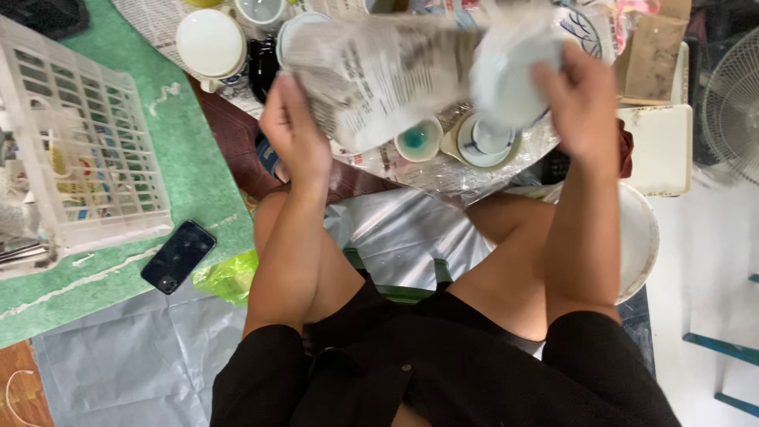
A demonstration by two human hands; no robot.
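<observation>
In the head view, the person sits and holds a sheet of newspaper [379,75] up in front of the body. The left hand [294,130] is closed on the lower left edge of the sheet. The right hand [581,103] is closed around a white ceramic piece [510,75] that sits against the right end of the sheet. This piece is blurred, and I cannot tell if it is a cup or a small bowl. The paper hides part of it.

Below the sheet, on more newspaper on the floor, two pieces show clearly: one small cup [419,140] with blue-green inside and one cup with a dark ring [486,138]. Behind the sheet, at the top, there is one white round lid or bowl [209,43], and a further white cup [261,9] is cut off by the frame edge. Other dishes there are hidden by the paper, so their count is not sure.

At the left stands one white plastic basket [87,150] on a green mat [198,170]; its contents are hard to make out. One dark phone [179,256] lies on the mat near the left knee. One fan [731,103] is cut off at the right edge.
</observation>
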